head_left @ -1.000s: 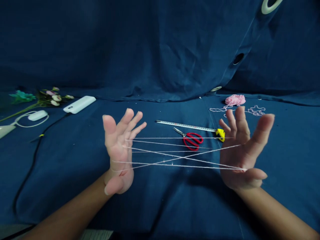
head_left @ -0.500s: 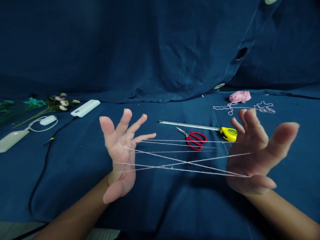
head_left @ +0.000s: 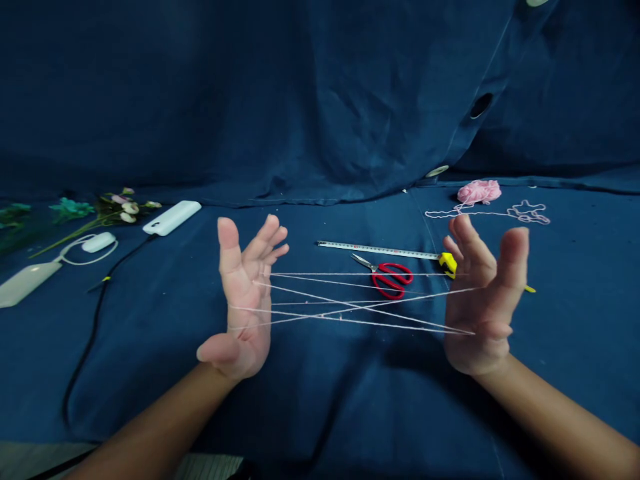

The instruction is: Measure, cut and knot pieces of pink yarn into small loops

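While our hands stand apart and upright, palms turned toward each other, a pale string (head_left: 357,307) is stretched between them in a figure of long crossing strands, well above the blue cloth (head_left: 320,413). The fingers of our left hand (head_left: 245,293) and right hand (head_left: 483,300) are spread and lightly curved, neither clenched nor pinching; the string appears to lie hooked around them, though we cannot tell which digits carry each loop. We judge the step in hand to be holding this figure open under tension. Any next move calls for keeping the strands taut, so that no loop slips off. Beyond the string, at far centre, lie red-handled scissors (head_left: 393,280) and a tape measure (head_left: 377,250) with a yellow case (head_left: 449,265), the case just beside our right hand. At far right sit a pink yarn ball (head_left: 479,192) and its loose strand (head_left: 525,213). At far left lie artificial flowers (head_left: 120,210), a white power bank (head_left: 171,218), and a small white oval device (head_left: 99,242) with a looped cord. A black cable (head_left: 95,320) runs toward the near left. The tape's markings are too small to read, and we can make out no brand or label.
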`<state>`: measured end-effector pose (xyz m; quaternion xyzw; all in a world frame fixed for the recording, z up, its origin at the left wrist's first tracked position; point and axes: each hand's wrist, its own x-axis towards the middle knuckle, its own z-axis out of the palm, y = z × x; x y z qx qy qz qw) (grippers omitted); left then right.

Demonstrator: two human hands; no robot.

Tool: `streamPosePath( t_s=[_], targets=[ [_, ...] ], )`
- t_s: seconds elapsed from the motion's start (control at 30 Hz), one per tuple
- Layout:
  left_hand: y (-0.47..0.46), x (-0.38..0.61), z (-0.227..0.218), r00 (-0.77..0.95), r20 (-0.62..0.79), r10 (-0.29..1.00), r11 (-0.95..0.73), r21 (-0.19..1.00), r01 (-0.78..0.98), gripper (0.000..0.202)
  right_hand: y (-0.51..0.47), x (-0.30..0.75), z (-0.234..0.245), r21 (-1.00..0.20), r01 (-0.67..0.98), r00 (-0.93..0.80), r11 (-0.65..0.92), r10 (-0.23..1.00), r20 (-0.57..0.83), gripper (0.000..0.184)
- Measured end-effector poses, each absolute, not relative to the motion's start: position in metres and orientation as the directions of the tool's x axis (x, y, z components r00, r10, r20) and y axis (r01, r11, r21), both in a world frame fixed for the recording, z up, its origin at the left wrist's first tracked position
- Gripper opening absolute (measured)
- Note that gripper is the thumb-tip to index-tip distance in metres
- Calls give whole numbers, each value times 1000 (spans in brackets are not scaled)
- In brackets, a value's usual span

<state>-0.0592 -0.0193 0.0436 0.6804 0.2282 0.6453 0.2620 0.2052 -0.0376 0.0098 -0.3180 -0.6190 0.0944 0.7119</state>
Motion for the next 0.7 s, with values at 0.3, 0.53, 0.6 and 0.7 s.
streamPosePath(
  t_s=[0.3, 0.53, 0.6, 0.7],
  targets=[
    [-18, -67, 39, 145, 760, 634, -755, 649, -96, 98, -36, 210, 10, -573, 243, 154, 783, 552, 820, 78],
    [-21, -66, 41, 91, 713, 695, -704, 701, -113, 100, -35, 209, 10, -547, 264, 145, 795, 528, 837, 78],
    [-20, -65, 41, 91, 733, 674, -723, 680, -119, 99, -35, 209, 10, -550, 263, 153, 793, 529, 835, 78],
    [-19, -62, 41, 98, 769, 632, -761, 640, -108, 96, -34, 209, 10, -565, 259, 169, 783, 539, 825, 79]
  ],
)
